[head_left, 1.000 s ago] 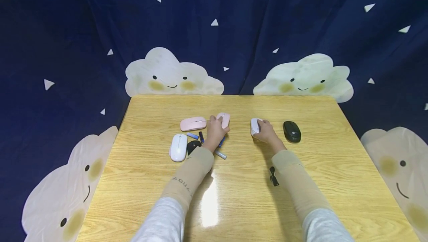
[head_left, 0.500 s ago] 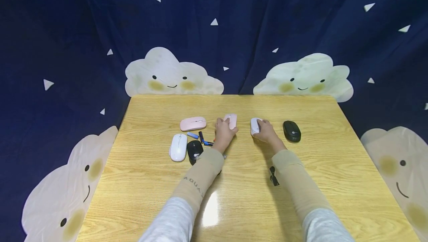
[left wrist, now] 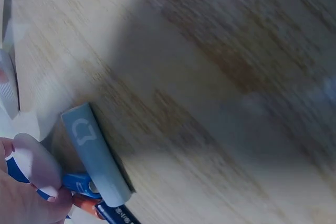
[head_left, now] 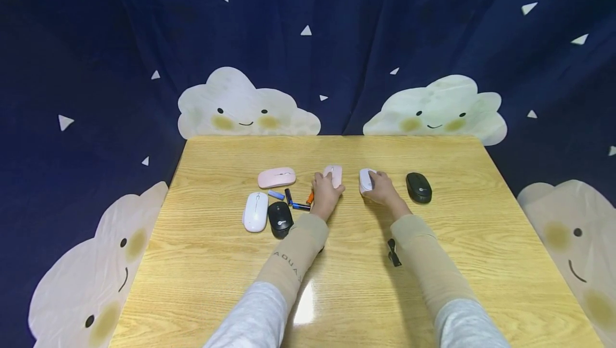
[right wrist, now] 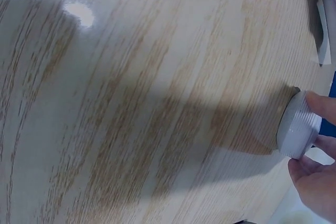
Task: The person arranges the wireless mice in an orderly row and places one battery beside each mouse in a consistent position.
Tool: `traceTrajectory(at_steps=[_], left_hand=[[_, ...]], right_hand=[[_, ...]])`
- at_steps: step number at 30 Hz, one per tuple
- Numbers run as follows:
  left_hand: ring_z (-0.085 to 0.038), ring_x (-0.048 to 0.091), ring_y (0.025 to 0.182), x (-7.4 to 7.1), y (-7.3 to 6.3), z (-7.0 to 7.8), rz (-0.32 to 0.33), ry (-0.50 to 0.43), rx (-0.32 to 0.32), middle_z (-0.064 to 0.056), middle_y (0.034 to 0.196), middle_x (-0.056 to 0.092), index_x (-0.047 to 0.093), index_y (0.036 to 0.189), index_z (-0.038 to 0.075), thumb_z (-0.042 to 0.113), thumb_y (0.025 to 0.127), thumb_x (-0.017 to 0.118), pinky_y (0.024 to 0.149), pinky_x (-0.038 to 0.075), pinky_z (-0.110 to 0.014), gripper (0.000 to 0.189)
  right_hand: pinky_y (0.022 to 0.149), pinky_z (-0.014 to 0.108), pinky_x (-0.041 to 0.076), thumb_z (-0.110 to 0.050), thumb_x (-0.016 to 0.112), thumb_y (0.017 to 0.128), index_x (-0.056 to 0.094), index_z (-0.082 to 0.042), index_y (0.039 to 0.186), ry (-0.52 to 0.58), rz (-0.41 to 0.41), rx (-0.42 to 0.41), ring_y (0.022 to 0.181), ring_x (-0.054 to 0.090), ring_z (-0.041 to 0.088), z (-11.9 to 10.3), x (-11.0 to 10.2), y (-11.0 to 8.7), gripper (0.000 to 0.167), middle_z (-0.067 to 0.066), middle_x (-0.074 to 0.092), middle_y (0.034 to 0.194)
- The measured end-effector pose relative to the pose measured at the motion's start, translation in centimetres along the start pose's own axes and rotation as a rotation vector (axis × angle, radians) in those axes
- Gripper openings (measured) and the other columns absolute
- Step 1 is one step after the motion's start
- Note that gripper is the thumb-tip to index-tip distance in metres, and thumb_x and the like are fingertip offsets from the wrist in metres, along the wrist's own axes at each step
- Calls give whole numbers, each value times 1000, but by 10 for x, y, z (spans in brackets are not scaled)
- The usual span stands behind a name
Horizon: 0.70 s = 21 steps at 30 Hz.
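Near the middle of the wooden table, my left hand point(head_left: 325, 195) grips a small pink computer mouse point(head_left: 336, 174) by its sides. In the left wrist view that mouse point(left wrist: 38, 162) shows at the lower left, next to a pale blue-grey battery point(left wrist: 94, 153) and other batteries. My right hand point(head_left: 384, 190) holds a white computer mouse point(head_left: 365, 181) on the table. The right wrist view shows thumb and fingers on both sides of this white mouse point(right wrist: 298, 127). A black mouse point(head_left: 418, 187) lies just right of my right hand.
Left of my hands lie another pink mouse point(head_left: 276, 177), a white mouse point(head_left: 255, 213) and a black mouse point(head_left: 280, 218). Loose batteries, including a blue one point(head_left: 276, 195) and an orange one point(head_left: 310, 198), lie between them and my left hand. A small black item point(head_left: 394, 253) sits beside my right forearm.
My left hand has moved to the right with the pink mouse, nearer the white one. The black mouse and several batteries have come into sight behind it. My right hand stays put.
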<state>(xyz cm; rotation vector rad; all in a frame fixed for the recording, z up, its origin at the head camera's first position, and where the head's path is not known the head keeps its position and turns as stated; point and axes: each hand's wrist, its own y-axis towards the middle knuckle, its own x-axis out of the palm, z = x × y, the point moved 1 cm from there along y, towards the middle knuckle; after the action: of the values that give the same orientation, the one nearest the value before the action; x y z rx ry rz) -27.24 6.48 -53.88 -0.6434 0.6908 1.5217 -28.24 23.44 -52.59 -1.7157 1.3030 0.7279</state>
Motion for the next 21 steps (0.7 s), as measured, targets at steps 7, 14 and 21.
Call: traceTrajectory(at_steps=[7, 14, 21], left_hand=[[-34, 45, 100, 1, -1, -1, 10, 16, 7, -23, 112, 46, 57, 120, -2, 23, 76, 70, 86, 41, -39, 52], [-36, 47, 102, 0, -1, 2, -1, 60, 8, -24, 114, 46, 58, 117, -2, 25, 76, 71, 87, 43, -40, 51], [-34, 45, 104, 6, 0, 1, -34, 170, 1, -23, 121, 44, 58, 118, 0, 30, 79, 70, 88, 42, -37, 51]], right_hand=[[103, 54, 24, -15, 63, 83, 22, 6, 141, 17, -1, -6, 127, 22, 50, 0, 0, 0, 74, 34, 18, 141], [103, 54, 24, -14, 64, 82, 24, 7, 140, 19, 10, -13, 126, 23, 50, 0, -1, 0, 74, 35, 20, 140], [103, 55, 24, -13, 64, 81, 24, 8, 139, 6, 11, -24, 125, 24, 52, 0, -2, -1, 73, 36, 21, 138]])
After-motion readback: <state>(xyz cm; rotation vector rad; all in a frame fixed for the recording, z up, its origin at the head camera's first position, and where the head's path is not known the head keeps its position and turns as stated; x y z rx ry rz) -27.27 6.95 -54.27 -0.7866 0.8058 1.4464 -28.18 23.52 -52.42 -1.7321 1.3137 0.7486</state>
